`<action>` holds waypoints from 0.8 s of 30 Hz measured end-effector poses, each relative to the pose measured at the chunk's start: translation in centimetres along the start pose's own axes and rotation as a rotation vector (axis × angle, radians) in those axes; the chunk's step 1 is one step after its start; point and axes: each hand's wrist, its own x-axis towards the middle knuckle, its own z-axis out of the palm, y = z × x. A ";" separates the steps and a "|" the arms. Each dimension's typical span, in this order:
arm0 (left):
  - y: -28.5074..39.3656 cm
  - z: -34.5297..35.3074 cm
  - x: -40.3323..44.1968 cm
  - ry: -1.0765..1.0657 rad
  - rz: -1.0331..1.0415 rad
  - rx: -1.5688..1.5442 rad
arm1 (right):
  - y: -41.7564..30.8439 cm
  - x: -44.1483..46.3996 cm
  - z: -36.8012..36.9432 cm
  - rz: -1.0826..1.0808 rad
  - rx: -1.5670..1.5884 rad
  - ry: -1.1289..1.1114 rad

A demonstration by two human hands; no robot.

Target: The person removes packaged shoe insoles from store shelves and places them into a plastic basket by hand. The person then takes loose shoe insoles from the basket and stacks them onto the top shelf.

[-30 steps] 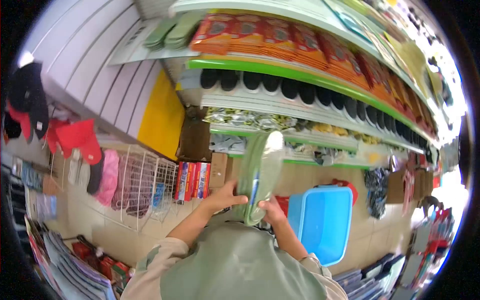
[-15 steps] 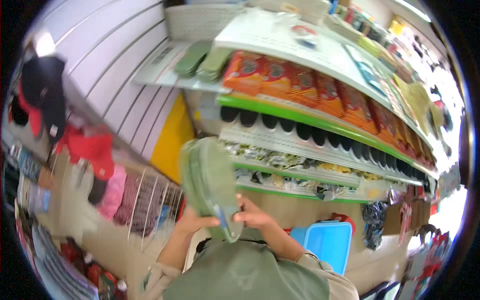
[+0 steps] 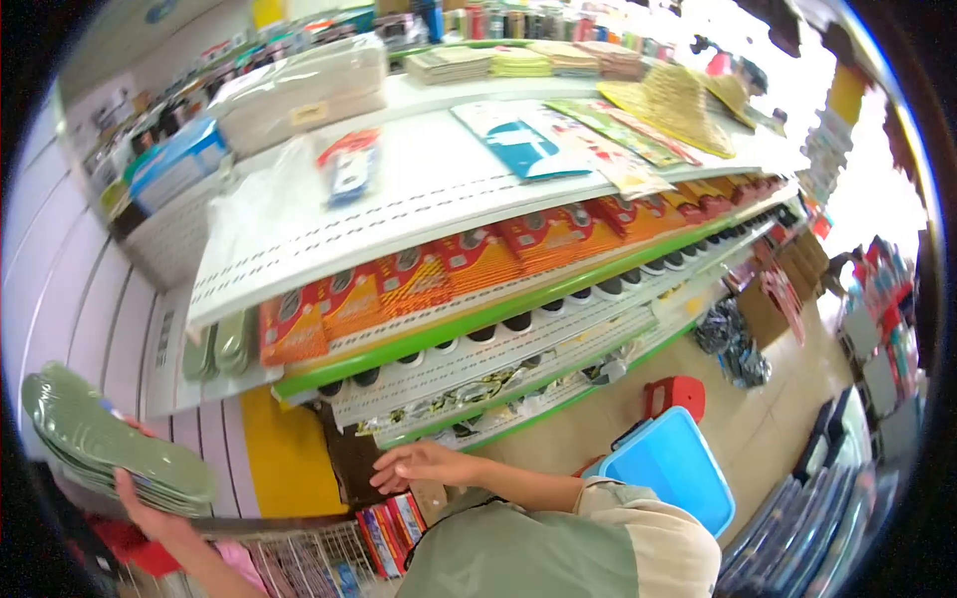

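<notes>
My left hand (image 3: 150, 513) grips a stack of green insoles (image 3: 125, 434) in clear plastic at the far left, with the thumb along the near edge and fingertips showing behind it. The stack is tilted, beside the slatted wall. My right hand (image 3: 424, 466) holds nothing; its fingers are loosely stretched apart, in front of the lower shelves and above some upright red and blue packages (image 3: 391, 528). More green insoles (image 3: 234, 339) lie at the left end of the shelf, next to a row of orange packets (image 3: 429, 274).
On the white top shelf (image 3: 269, 239) lie a small red-and-white package (image 3: 349, 164), flat teal packs (image 3: 518, 145) and straw hats (image 3: 668, 105). A blue bin (image 3: 673, 473) stands on the floor by a red stool (image 3: 676, 397). Wire baskets (image 3: 309, 558) are below.
The view has swung right and nearer the shelf. Both hands held the insoles before me; now my left hand alone holds them off to the left, and my right hand has let go.
</notes>
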 end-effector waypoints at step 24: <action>-9.3 -13.6 27.6 0.095 -0.184 1.988 | 3.1 -6.4 -6.9 -0.027 0.078 0.603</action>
